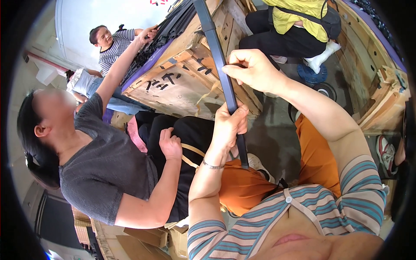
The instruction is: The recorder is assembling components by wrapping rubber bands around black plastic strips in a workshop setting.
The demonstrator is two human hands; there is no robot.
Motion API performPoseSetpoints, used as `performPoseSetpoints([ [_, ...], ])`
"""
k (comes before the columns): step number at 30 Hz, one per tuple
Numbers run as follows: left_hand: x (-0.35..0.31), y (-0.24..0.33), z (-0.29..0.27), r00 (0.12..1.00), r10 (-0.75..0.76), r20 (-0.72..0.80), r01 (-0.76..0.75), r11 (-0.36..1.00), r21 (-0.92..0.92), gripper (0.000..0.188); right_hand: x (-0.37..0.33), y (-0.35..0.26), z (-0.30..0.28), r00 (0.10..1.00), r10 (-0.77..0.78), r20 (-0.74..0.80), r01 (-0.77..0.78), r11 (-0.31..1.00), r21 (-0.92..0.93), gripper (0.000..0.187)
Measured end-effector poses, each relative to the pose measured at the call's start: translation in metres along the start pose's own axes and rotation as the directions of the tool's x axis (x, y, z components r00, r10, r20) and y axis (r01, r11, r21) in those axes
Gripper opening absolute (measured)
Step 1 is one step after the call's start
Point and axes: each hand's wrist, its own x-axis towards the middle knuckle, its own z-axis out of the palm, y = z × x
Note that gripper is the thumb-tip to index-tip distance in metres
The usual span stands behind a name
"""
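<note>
In front of the wooden crate (173, 89), the left hand (229, 123) wraps its fingers round the black bar (227, 89), the right hand (253, 67) pinches narrowly over it, and a slack grip could let it slip

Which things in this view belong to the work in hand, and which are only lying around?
In the work:
long dark bar, gripped by the left hand, right hand at its edge
probably the dark strips piled on the wooden crate

Apparently lying around:
cardboard at lower left
blue round object on the floor
</note>
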Motion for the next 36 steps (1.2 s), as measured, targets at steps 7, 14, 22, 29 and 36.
performPoseSetpoints([
  [7,0.012,-0.012,0.006,0.977,0.204,-0.062,-0.206,0.978,-0.035,0.021,0.0,-0.007,-0.003,0.997,-0.032,-0.07,0.022,0.99,-0.139,0.021],
  [14,0.004,-0.004,0.002,0.938,0.314,-0.144,-0.31,0.95,0.051,0.016,-0.002,-0.013,-0.005,0.997,-0.059,-0.056,0.047,0.981,-0.188,0.017],
  [22,0.009,0.001,-0.005,0.917,0.377,-0.131,-0.372,0.926,0.065,0.02,0.001,-0.024,-0.013,0.992,-0.111,0.053,0.118,0.981,-0.152,0.018],
  [29,0.005,0.003,-0.01,0.955,0.297,0.027,-0.298,0.954,0.029,0.031,0.004,-0.026,-0.024,0.983,-0.035,0.181,0.069,0.981,-0.181,0.018],
  [36,0.002,0.014,-0.013,0.96,0.269,0.076,-0.27,0.963,0.003,0.036,0.008,-0.032,-0.036,0.979,0.003,0.203,0.02,0.994,-0.111,0.016],
])
